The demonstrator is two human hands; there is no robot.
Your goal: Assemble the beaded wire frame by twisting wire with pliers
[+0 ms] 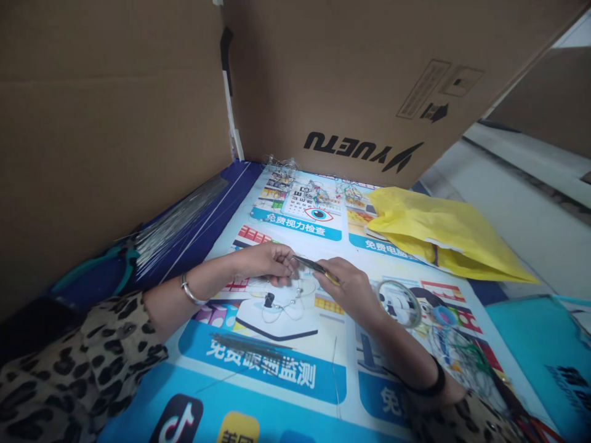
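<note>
Hiding pt. of beaded wire [292,301]: L fingers [281,268], nr pliers [316,266]

Bounded at left by a brown cardboard panel [111,117], at the far side by a second panel [332,74], printed YUETU upside down; open at far right to a pale surface [462,167]; softly lit.

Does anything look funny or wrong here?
Yes! The black YUETU lettering on the cardboard is upside down, which looks odd because words usually read upright. Also, a messy tangle of thin strands lies toward the right, unlike the mostly straight wires on the left.
</note>
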